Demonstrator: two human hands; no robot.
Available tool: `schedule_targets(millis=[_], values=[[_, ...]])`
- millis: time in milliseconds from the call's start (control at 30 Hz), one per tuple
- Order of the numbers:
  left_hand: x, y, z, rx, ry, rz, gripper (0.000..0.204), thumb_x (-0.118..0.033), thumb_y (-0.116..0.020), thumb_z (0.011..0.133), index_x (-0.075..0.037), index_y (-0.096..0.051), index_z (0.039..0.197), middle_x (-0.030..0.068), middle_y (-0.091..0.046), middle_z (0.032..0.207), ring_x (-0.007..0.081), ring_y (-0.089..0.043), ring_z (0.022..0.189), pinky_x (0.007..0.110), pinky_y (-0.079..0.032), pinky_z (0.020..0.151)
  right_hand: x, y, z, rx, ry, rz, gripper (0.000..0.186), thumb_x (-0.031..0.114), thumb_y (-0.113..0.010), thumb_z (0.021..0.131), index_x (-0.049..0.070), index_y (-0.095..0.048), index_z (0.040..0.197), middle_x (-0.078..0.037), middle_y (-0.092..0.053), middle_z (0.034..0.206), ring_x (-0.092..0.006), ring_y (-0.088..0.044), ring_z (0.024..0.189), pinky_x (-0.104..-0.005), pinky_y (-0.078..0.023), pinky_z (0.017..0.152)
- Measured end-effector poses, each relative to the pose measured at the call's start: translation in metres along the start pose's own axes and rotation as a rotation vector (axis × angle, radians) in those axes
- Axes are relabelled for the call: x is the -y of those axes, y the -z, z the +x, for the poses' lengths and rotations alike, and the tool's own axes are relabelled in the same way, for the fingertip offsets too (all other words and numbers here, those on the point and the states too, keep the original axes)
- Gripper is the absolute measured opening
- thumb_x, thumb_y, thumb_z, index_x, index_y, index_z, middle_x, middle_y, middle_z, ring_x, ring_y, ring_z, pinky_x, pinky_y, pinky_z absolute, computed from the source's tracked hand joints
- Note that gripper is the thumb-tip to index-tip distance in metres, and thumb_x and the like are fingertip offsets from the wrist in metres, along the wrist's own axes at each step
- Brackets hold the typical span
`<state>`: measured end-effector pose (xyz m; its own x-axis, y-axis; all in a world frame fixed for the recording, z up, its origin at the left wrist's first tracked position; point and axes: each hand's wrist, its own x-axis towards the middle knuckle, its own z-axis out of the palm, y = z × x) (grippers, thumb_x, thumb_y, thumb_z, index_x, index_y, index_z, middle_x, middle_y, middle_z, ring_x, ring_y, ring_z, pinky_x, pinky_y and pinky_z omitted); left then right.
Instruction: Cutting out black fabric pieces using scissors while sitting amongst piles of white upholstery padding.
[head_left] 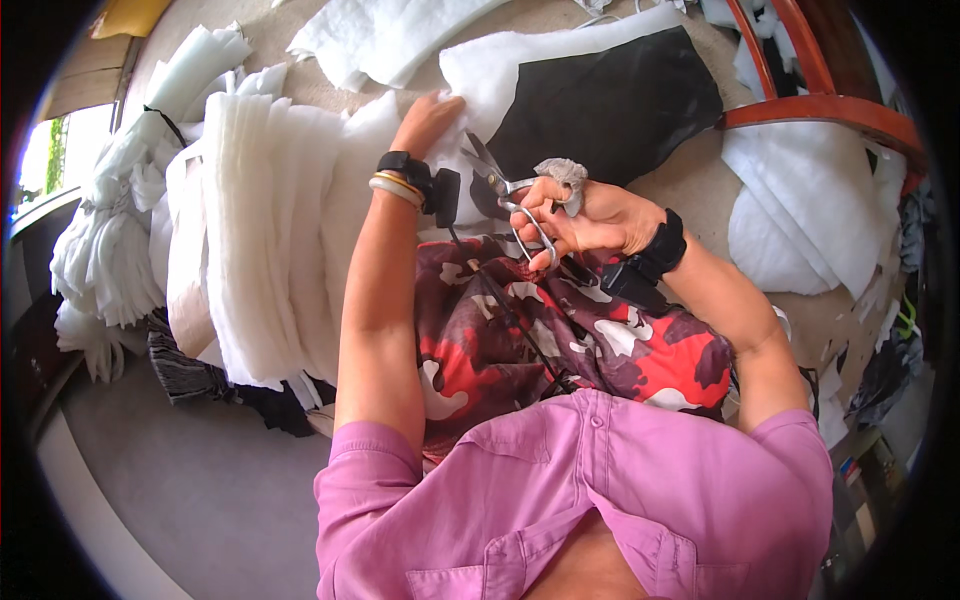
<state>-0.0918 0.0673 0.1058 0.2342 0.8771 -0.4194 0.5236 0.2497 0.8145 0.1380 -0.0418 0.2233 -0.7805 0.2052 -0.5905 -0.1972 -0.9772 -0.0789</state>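
My left hand (428, 122) grips the edge of a white batting sheet (475, 55), fingers curled onto it. A dark, irregularly cut fabric piece (610, 100) lies on that sheet, right of the hand. My right hand (585, 220) holds metal scissors (495, 175), fingers in the handles and grey cloth (562, 172) round a digit. The partly open blades point up-left toward the batting beside my left hand and the dark piece's edge. Both wrists carry black strapped devices. Below the hands are my camouflage-covered legs (540, 350).
Thick stacks of white batting (262, 230) stand at my left, with tied bundles of it (110, 240) farther left. More white sheets (390, 30) lie at the top and right (790, 210). A red-brown wooden frame (820, 115) is at the upper right, a bright window (55, 160) far left.
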Motion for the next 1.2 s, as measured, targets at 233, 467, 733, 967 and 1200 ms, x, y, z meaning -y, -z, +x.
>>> schedule_targets(millis=[233, 467, 733, 967, 1200], values=[[0.0, 0.005, -0.011, 0.0, -0.145, -0.021, 0.03, -0.03, -0.055, 0.077, 0.0, -0.056, 0.085, 0.0012, -0.051, 0.069, 0.0085, -0.046, 0.063, 0.026, -0.039, 0.054, 0.004, 0.002, 0.0, 0.074, -0.074, 0.05, 0.011, 0.013, -0.051, 0.08, 0.003, -0.049, 0.082, -0.004, -0.053, 0.079, -0.0129, -0.055, 0.067, -0.038, -0.054, 0.063], [-0.006, 0.0, -0.008, 0.067, -0.096, -0.067, 0.025, -0.026, -0.052, 0.08, -0.001, -0.057, 0.084, 0.0036, -0.053, 0.07, 0.0098, -0.047, 0.064, 0.026, -0.04, 0.057, 0.002, 0.011, 0.015, 0.172, -0.018, 0.114, 0.012, 0.015, -0.051, 0.082, 0.004, -0.047, 0.081, -0.004, -0.054, 0.078, -0.013, -0.056, 0.066, -0.0395, -0.054, 0.065], [-0.01, -0.002, -0.013, -0.012, 0.162, -0.2, 0.024, -0.023, -0.046, 0.08, -0.001, -0.055, 0.083, 0.0136, -0.054, 0.072, 0.0198, -0.051, 0.066, 0.031, -0.041, 0.06, 0.002, 0.011, 0.011, 0.162, -0.062, 0.151, 0.013, 0.016, -0.051, 0.082, 0.003, -0.047, 0.08, -0.004, -0.053, 0.077, -0.0135, -0.055, 0.066, -0.0407, -0.054, 0.067], [-0.009, -0.002, -0.013, 0.022, 0.036, -0.2, 0.031, -0.028, -0.05, 0.078, 0.002, -0.053, 0.084, 0.008, -0.053, 0.071, 0.0165, -0.049, 0.064, 0.03, -0.041, 0.058, 0.011, 0.009, 0.027, 0.182, 0.008, 0.161, 0.016, 0.018, -0.046, 0.085, 0.003, -0.044, 0.089, -0.002, -0.048, 0.078, -0.0072, -0.05, 0.065, -0.0319, -0.053, 0.063], [0.0, 0.003, -0.016, 0.0, -0.069, -0.186, 0.029, -0.026, -0.05, 0.078, 0.002, -0.053, 0.083, 0.0065, -0.051, 0.071, 0.0149, -0.048, 0.063, 0.03, -0.041, 0.057, 0.007, 0.004, 0.007, 0.179, -0.034, 0.165, 0.018, 0.016, -0.046, 0.084, 0.002, -0.043, 0.096, 0.0, -0.045, 0.076, -0.0077, -0.048, 0.065, -0.0265, -0.047, 0.055]])
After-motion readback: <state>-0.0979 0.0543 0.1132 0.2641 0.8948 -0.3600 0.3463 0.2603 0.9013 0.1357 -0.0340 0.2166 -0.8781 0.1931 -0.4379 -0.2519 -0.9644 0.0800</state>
